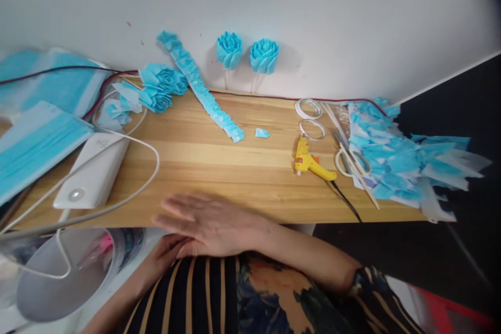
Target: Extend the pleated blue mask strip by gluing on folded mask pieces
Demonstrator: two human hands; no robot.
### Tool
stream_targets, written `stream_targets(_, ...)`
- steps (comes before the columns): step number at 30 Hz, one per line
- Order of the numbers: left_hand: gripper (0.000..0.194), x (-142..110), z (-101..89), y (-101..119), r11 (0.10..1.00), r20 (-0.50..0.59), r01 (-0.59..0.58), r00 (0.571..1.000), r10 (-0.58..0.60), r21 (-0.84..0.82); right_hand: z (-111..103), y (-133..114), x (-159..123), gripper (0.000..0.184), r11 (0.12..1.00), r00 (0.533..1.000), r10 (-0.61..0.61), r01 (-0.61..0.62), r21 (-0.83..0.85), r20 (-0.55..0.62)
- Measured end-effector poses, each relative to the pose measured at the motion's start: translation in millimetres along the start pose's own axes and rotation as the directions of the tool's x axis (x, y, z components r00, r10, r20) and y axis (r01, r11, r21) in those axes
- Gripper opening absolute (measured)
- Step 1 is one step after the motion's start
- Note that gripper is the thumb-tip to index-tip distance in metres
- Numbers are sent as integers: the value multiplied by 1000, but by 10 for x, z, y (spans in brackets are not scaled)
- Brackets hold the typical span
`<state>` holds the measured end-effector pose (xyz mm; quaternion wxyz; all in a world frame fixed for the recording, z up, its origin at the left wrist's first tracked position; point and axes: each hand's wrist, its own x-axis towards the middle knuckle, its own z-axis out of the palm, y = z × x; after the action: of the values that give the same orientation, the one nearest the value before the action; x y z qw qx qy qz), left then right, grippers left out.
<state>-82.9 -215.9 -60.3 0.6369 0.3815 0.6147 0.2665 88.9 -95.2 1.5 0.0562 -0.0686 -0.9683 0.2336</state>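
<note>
My right hand [219, 227] reaches across my front at the table's near edge, palm down, fingers stretched out and holding nothing. Beneath it, my left hand [170, 248] shows only its back and thumb side; its fingers are hidden. Beyond the hands, a long pleated strip of light blue paper [203, 96] slants toward the wall, and a small blue paper piece [262, 133] lies near its lower end. Two blue paper roses, one on the left [229, 51] and one on the right [265, 56], lean on the wall on sticks. More blue roses [158, 88] lie at the left.
A yellow glue gun [309, 160], tape rolls [308, 108], scissors [344, 162] and wooden sticks [362, 180] lie at right beside piled blue paper pieces [391, 151]. At left are a white power bank [94, 172], cables and blue sheets [47, 138]. Below stands a bin [64, 276].
</note>
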Motion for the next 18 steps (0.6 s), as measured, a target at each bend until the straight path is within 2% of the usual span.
stream_targets(2, 34, -2, 123, 110, 995, 120, -92, 988, 94, -28, -114, 205, -4, 69, 994, 993, 109, -110, -14, -41)
stream_targets(3, 34, 4, 191, 148, 992, 195, -101, 974, 113, -69, -154, 325, -40, 72, 983, 982, 181, -183, -28, -56)
stream_targets(4, 32, 16, 252, 164, 984, 196, -105, 972, 132, -141, -182, 444, -88, 74, 968, 968, 243, -247, -48, -66)
stream_targets(6, 21, 54, 311, 110, 965, 104, -98, 987, 126, -245, -199, 626, -190, 77, 942, 946, 321, -324, -84, -49)
stream_targets(8, 24, 89, 260, -31, 931, 45, -2, 999, 20, -364, -171, 677, -258, 79, 931, 938, 347, -348, -108, -26)
stream_targets(9, 31, 97, 199, -113, 883, 43, 57, 998, -41, -466, -143, 644, -270, 80, 934, 940, 341, -341, -109, -16)
stream_targets(11, 44, 85, 52, -245, 823, 20, 83, 996, -86, -562, -61, 481, -246, 83, 955, 959, 284, -283, -85, 8)
stream_targets(13, 41, 42, -68, -286, 712, 73, 146, 989, -132, -687, 47, 248, -169, 80, 989, 988, 149, -149, -20, 39)
stream_targets(15, 33, -12, -122, -237, 598, 120, 200, 978, -170, -776, 164, 28, -57, 62, 997, 998, 2, -7, 74, 59)
stream_targets(16, 31, -37, -123, -195, 579, 122, 210, 975, -188, -788, 219, -59, 3, 57, 989, 997, -49, 40, 143, 64)
stream_targets(18, 29, -78, -96, -119, 648, 46, 169, 978, -202, -743, 303, -179, 113, 56, 932, 987, -133, 92, 351, 95)
